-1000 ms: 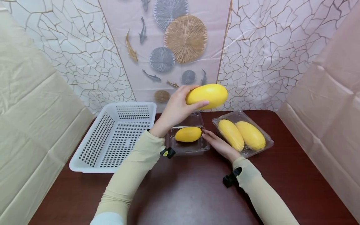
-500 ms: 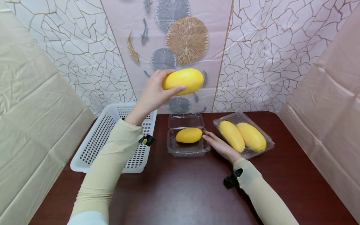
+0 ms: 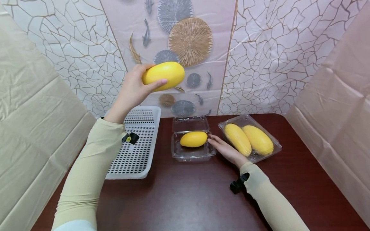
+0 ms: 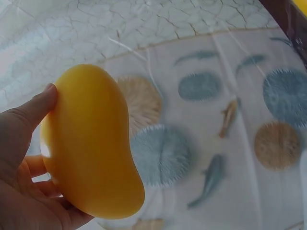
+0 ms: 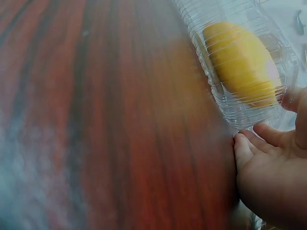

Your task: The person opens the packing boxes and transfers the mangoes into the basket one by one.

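Note:
My left hand [image 3: 131, 91] grips a yellow mango [image 3: 163, 75] [image 4: 91, 143] raised high above the white perforated basket [image 3: 136, 150], thumb and fingers wrapped round it. My right hand [image 3: 224, 148] rests on the table with its fingers against the right side of an open clear plastic box [image 3: 190, 154] [image 5: 240, 62]. One mango [image 3: 193, 139] [image 5: 242, 64] lies in that box. The right hand's fingers [image 5: 254, 143] lie curled against the box wall.
A second clear box [image 3: 274, 150] with two mangoes [image 3: 248, 139] sits at the right on the dark red table [image 3: 188, 199]. Patterned curtain walls enclose the table at the back and sides. The open box's lid [image 3: 189, 123] lies flat behind it.
My left hand has carried the mango up and to the left, from above the open box to over the basket. The right hand has stayed at the box.

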Motion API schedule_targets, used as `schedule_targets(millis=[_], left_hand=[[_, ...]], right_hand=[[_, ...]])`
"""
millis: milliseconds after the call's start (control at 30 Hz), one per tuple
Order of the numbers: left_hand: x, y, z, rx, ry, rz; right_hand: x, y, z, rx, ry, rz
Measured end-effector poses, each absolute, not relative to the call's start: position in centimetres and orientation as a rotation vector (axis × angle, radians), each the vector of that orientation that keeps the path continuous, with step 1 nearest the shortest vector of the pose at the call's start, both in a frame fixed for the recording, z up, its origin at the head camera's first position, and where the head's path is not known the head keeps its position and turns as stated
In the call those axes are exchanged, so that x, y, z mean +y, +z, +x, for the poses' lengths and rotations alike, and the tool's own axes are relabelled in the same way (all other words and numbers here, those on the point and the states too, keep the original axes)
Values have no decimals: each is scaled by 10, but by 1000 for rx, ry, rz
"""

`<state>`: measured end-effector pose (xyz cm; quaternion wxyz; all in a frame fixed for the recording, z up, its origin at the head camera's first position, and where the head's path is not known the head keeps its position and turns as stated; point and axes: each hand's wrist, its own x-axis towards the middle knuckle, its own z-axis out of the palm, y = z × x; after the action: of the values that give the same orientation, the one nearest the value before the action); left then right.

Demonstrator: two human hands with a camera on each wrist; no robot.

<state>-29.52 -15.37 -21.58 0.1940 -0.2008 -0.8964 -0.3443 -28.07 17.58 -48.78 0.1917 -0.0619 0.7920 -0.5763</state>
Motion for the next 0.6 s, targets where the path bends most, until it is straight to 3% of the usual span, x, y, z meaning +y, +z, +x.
schedule_targets(millis=[600], left_hand=[[-203, -267, -332, -2664, -955, -433]], right_hand=[[176, -489, -279, 2219, -1625, -175]])
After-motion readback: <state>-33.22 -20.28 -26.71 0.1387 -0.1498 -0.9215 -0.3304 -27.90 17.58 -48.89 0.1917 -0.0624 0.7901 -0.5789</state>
